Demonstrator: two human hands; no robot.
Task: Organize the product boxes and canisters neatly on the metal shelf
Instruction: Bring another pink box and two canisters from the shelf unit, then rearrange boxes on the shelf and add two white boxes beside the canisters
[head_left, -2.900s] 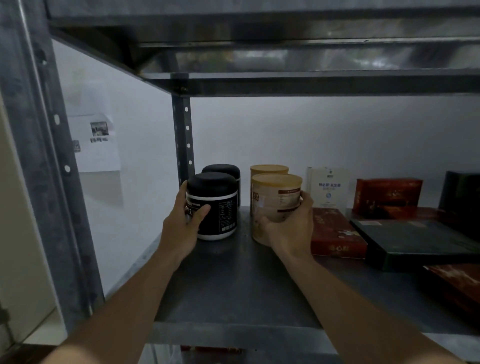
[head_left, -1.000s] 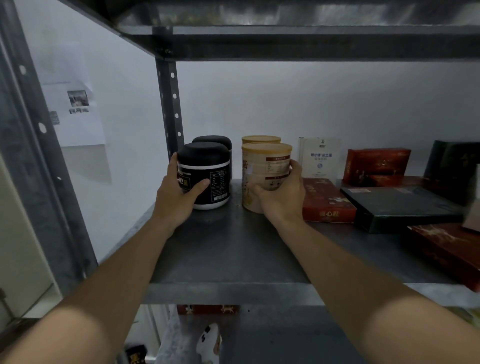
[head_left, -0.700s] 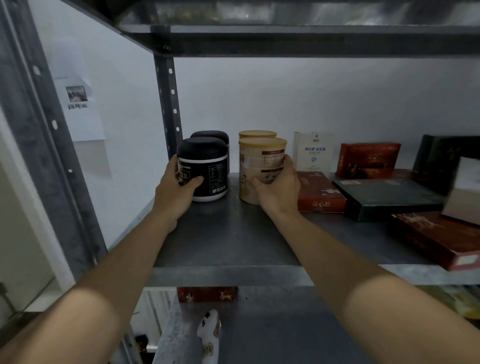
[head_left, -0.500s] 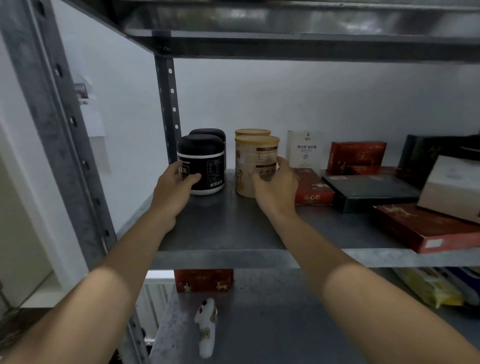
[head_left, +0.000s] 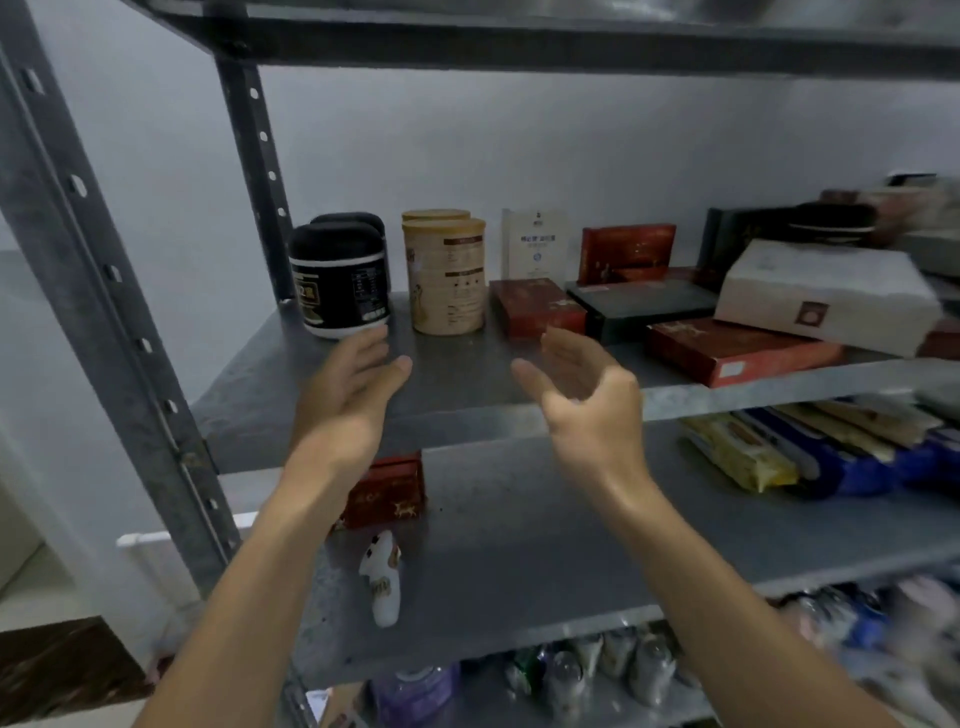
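grey wall stands behind the metal shelf. on its right side a white box leans on a red box, so i think the boxes need tidying next. black canisters and tan canisters stand in neat pairs at the left. left hand and right hand are spread open, holding nothing.

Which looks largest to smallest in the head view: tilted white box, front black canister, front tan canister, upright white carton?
1. tilted white box
2. front black canister and front tan canister, too alike to rank
3. upright white carton, though farther back
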